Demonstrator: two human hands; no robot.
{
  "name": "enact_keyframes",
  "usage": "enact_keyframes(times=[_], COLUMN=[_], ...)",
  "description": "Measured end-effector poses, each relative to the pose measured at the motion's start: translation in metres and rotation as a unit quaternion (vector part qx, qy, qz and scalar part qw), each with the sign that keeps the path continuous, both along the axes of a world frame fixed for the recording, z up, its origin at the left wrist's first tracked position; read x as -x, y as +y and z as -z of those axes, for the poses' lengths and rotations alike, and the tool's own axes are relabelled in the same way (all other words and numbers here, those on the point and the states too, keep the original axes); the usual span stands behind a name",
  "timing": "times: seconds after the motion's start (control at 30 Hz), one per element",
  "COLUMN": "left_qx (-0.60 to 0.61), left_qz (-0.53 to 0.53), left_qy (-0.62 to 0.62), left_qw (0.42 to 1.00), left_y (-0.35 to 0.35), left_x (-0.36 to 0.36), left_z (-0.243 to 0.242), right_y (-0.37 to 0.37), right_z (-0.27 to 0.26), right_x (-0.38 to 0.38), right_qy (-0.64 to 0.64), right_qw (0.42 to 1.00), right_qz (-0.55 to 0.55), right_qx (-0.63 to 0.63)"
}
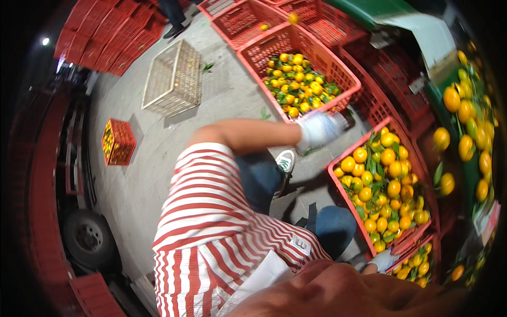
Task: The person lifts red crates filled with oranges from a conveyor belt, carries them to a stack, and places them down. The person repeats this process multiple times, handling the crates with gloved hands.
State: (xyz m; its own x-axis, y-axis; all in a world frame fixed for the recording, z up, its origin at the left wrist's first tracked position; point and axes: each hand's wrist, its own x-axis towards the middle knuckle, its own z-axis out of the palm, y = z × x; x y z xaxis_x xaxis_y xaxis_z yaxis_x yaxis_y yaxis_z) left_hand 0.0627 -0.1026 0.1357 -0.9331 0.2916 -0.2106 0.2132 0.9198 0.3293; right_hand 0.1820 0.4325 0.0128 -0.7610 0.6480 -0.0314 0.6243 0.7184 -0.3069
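Observation:
My left hand point(320, 130), in a white glove and blurred, is beside the near end of a red plastic crate point(273, 104) part-filled with small orange citrus fruit point(299, 85) and green leaves. Its fingers are too smeared to show a grip. My right hand point(383, 261), also gloved, lies at the lower corner of another red crate point(351, 216), heaped with citrus fruit point(382, 190). Those fingers touch or nearly touch the rim, and their hold is unclear. Past that hand is a further crate of fruit point(416, 263).
Loose fruit point(463, 107) lies along a green machine point(437, 85) at the right. A pale crate point(172, 81) and a small-looking red crate of fruit point(119, 142) stand on the concrete floor. Stacked red crates point(111, 33), a person's leg point(173, 16) and a vehicle wheel point(89, 237) are farther off.

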Motion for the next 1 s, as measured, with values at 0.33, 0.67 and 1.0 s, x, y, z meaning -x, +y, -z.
enact_keyframes(times=[0.33, 0.67, 1.0], left_qx=[0.347, -0.07, 0.002], left_qz=[-0.299, 0.135, 0.396], left_qy=[-0.056, 0.254, 0.132], left_qw=[0.887, 0.955, 0.909], left_y=[-0.249, 0.048, 0.256], left_x=[-0.06, 0.193, 0.299], left_z=[-0.088, 0.02, 0.131], right_y=[0.033, 0.021, 0.003], right_z=[0.052, 0.041, 0.015], right_x=[0.0, -0.017, -0.007], right_qy=[-0.059, -0.011, -0.114], right_qw=[0.994, 0.996, 0.986], right_qz=[0.034, 0.027, 0.124], right_qx=[-0.08, -0.086, -0.009])
